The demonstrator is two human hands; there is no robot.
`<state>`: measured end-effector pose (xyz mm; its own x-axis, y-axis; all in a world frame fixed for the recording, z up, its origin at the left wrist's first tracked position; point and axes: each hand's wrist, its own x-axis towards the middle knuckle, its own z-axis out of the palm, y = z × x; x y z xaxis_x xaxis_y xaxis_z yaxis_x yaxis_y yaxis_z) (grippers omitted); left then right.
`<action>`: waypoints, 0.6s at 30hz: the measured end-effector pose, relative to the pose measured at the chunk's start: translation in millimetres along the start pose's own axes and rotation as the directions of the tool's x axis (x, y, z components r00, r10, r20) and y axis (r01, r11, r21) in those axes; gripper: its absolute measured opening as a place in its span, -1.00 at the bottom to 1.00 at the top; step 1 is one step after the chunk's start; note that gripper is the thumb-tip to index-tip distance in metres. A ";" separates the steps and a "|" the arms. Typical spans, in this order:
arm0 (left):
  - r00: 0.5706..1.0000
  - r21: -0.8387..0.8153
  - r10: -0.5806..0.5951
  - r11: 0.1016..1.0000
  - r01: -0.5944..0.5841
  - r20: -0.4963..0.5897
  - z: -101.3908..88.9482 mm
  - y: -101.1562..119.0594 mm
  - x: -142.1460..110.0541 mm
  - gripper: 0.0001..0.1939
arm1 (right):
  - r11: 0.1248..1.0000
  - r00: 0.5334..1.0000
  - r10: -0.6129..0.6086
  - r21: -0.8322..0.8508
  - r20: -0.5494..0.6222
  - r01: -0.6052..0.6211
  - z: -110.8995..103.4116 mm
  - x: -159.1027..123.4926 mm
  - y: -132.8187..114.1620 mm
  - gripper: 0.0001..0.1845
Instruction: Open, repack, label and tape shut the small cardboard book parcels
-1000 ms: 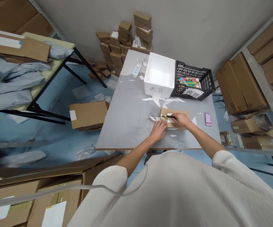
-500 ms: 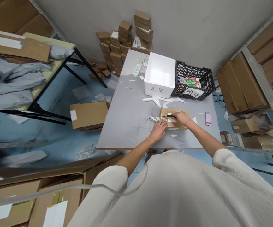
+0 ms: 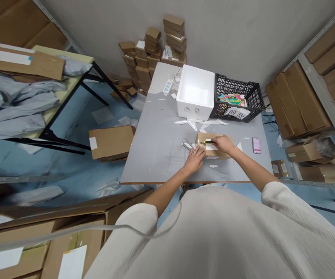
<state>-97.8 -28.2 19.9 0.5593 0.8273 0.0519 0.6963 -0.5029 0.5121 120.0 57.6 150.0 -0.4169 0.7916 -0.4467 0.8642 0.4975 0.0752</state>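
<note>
The left hand [image 3: 195, 157], fingers outstretched, hides the near left corner of a box [image 3: 220, 154], which lies near the front edge of the table [image 3: 150, 155], long axis parallel to it. The right hand [image 3: 223, 144], back upward, clamps its fingers on a cutter [image 3: 209, 142], handle partly covered, pointing left, tip unclear. Beyond, a crate [image 3: 255, 99] half-hides its contents.

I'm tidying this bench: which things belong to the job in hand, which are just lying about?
Seemingly in use:
cardboard box, left hand on it
black-and-yellow tool, in right hand

Apparently not in use:
paper scraps
pink phone-like object
power strip
white bin
black crate
</note>
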 end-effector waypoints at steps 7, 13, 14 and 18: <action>1.000 0.018 -0.016 1.000 0.016 0.014 0.9 -1.9 0.0 -0.31 | 0.999 0.999 0.036 -0.027 0.007 -0.036 5.8 -7.1 10.0 -0.64; 0.999 0.037 -0.026 0.999 0.026 0.021 -0.9 -1.2 -0.3 -0.31 | 0.998 0.999 0.053 -0.035 0.001 -0.053 9.6 -12.7 15.0 -0.65; 0.999 0.038 -0.028 0.999 0.028 0.023 -1.2 -0.9 -0.3 -0.31 | 0.998 0.999 0.052 -0.033 0.002 -0.052 9.6 -13.2 15.0 -0.65; 0.999 0.043 -0.033 0.999 0.032 0.030 -2.5 -0.4 -0.4 -0.30 | 0.999 0.999 0.046 -0.030 0.005 -0.045 8.1 -13.5 14.4 -0.63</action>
<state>-99.4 -27.7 21.8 0.5491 0.8357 0.0096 0.7323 -0.4866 0.4764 140.4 51.2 149.9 -0.3756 0.8116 -0.4474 0.8734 0.4714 0.1220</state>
